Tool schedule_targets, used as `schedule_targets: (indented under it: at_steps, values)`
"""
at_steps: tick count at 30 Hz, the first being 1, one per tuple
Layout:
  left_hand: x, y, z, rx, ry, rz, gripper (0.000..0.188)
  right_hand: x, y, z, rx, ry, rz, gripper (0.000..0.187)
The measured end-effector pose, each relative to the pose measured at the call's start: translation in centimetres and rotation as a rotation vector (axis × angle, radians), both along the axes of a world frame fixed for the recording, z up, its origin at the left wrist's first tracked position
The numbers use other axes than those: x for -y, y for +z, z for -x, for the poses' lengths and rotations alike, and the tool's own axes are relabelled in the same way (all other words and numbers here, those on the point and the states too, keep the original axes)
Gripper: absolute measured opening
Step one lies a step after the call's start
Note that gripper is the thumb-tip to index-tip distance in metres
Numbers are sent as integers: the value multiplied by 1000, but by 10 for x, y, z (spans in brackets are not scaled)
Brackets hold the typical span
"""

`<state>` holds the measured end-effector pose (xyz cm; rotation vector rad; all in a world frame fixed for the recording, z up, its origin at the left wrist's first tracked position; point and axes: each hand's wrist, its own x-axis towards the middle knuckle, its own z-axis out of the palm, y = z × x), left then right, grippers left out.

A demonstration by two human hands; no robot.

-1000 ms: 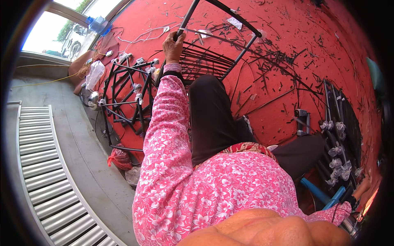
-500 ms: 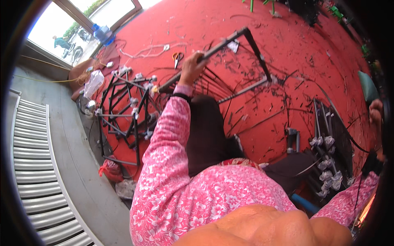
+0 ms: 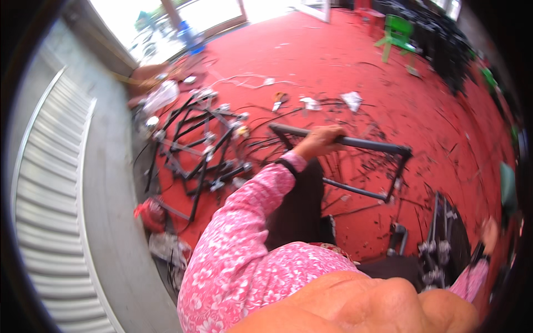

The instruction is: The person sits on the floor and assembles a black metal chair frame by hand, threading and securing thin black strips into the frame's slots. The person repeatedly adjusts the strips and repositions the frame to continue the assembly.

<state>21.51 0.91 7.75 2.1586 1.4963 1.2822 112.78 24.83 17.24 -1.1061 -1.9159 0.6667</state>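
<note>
The left hand (image 3: 321, 141) is closed around the upper bar of a black frame (image 3: 377, 145), with the back of the hand facing up. This frame is in front of the person, just past the dark trouser leg (image 3: 297, 205), above the red carpet (image 3: 400, 83), and its far corner points to the right. The right hand (image 3: 489, 234) is near the right rim of the view, away from the frame; it is blurred, so I cannot tell whether it grasps something. The nearest thing to it is a bundle of dark tubes (image 3: 438, 244), which lies beside the right leg. To the left of the frame, a pile of black tube frames (image 3: 198, 194) stands on the carpet, with wrapped ends. Beyond the left hand lie scissors (image 3: 279, 101) with orange handles and a white scrap (image 3: 351, 100). A roller conveyor (image 3: 53, 222) runs along the left side, and a green chair (image 3: 397, 33) stands far behind.
</note>
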Motion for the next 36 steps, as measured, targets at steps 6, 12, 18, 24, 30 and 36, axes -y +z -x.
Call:
schedule_targets:
  at_steps: [6,12,18,24,30,36]
  values:
    - [-1,-8,-32,-110,0,-84,36,104,-161,146,-456,-281,968,15]
    - [-9,15,-41,-288,72,-41,26,196,-186,279,-475,-180,862,34]
    - [-18,93,-23,-272,41,-158,33,253,-200,356,-311,-166,1017,38]
    - [28,210,-33,-250,-7,-128,35,277,-231,419,-163,-72,971,49]
    - [72,294,-38,-156,31,-224,26,257,-254,465,-397,-175,716,70]
    - [83,335,-15,-85,-117,-415,23,225,-204,534,-570,-33,303,82]
